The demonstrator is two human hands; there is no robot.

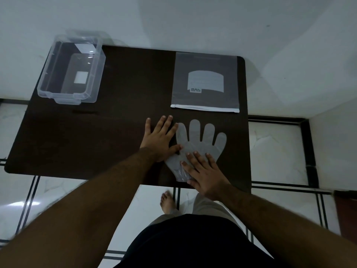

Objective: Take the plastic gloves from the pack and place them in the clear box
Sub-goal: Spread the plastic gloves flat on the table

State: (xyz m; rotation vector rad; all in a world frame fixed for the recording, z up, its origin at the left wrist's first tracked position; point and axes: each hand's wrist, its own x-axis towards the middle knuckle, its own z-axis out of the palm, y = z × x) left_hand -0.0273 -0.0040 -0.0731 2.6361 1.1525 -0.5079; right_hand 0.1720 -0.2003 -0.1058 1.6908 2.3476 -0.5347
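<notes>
A translucent plastic glove [201, 141] lies flat on the dark table [116, 132], fingers pointing away from me. My left hand [161, 139] rests flat beside it on the left, fingers spread, its thumb touching the glove's edge. My right hand [202, 174] presses flat on the glove's cuff near the table's front edge. The glove pack [205, 82], a flat grey zip bag with a white label, lies just beyond the glove. The clear box [71, 69] stands open at the far left corner, with nothing visible inside.
The table's far edge meets a white wall. Its front edge runs just below my right hand. White tiled floor with dark lines surrounds the table, and my bare foot [168, 203] stands below the front edge.
</notes>
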